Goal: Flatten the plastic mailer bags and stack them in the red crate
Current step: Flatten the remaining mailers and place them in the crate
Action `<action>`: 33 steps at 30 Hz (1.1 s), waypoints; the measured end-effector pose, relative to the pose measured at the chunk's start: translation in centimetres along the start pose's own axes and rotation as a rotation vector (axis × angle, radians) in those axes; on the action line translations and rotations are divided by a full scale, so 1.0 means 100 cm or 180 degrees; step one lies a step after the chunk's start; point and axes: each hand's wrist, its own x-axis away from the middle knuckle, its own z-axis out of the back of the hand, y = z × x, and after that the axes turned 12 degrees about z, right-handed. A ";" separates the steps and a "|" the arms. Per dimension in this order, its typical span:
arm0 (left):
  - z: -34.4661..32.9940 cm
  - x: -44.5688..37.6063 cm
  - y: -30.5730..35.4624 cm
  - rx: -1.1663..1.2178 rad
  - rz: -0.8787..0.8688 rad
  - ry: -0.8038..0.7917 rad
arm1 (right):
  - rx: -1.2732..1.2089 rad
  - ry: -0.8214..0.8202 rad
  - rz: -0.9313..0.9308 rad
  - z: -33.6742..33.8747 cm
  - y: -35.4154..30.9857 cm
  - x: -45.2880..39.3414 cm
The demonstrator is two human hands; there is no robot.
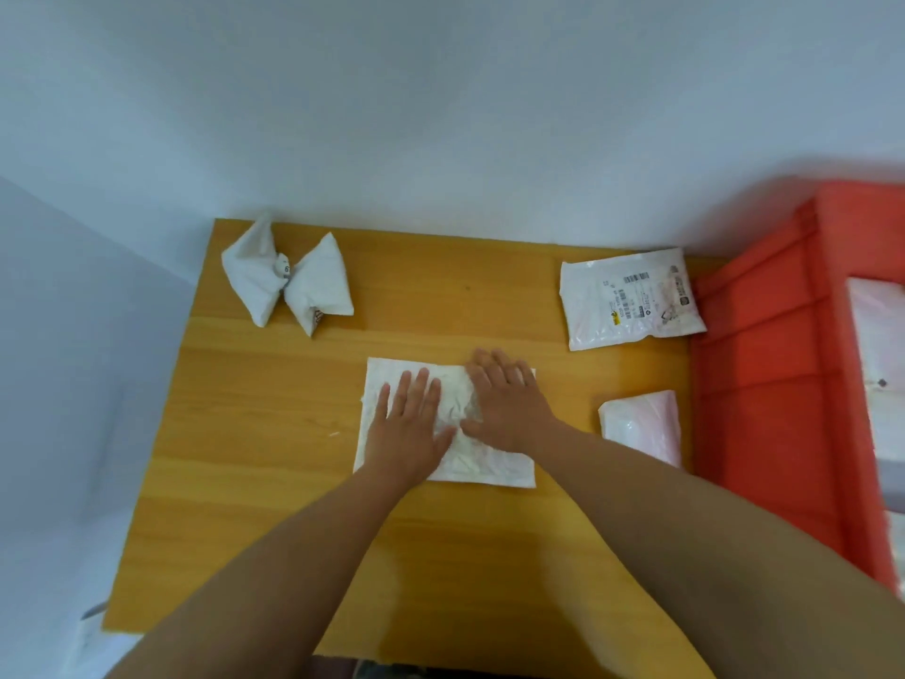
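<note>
Both hands flat, fingers straight and spread, gripping nothing: left hand (pixel 409 423) and right hand (pixel 504 399) press side by side on a wrinkled white mailer bag (pixel 460 463) near the table (pixel 274 433) middle. Twisted white bag (pixel 286 279) at far left corner. Labelled bag (pixel 631 296) at far right corner, pink bag (pixel 641 423) by right edge. Red crate (pixel 764 384) beside right edge, a flat bag (pixel 879 345) inside.

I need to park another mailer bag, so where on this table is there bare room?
Bare wood lies along the near edge of the table and left of the bag under both hands; also between the knotted bag and the labelled bag. The right side by the red crate is crowded.
</note>
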 end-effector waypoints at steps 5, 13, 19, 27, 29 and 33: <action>-0.003 0.048 0.002 0.0978 0.0585 -0.0300 | -0.0198 -0.0052 -0.0741 0.010 -0.006 0.017; 0.052 0.065 0.027 0.4209 0.1297 -0.0914 | -0.0762 0.0074 -0.0802 0.056 -0.039 0.047; 0.103 0.060 0.046 0.6227 0.1574 -0.1277 | -0.0130 0.0703 -0.0272 0.092 -0.081 0.095; 0.123 0.055 0.050 0.6133 0.1553 -0.0705 | -0.0954 0.0599 -0.0046 0.087 -0.068 0.130; 0.125 0.059 0.041 0.6108 0.1355 -0.0769 | -0.1332 0.1064 -0.0293 0.088 -0.055 0.138; 0.135 0.072 0.022 0.6001 0.0778 -0.1365 | -0.2623 0.1632 -0.0989 0.102 -0.037 0.141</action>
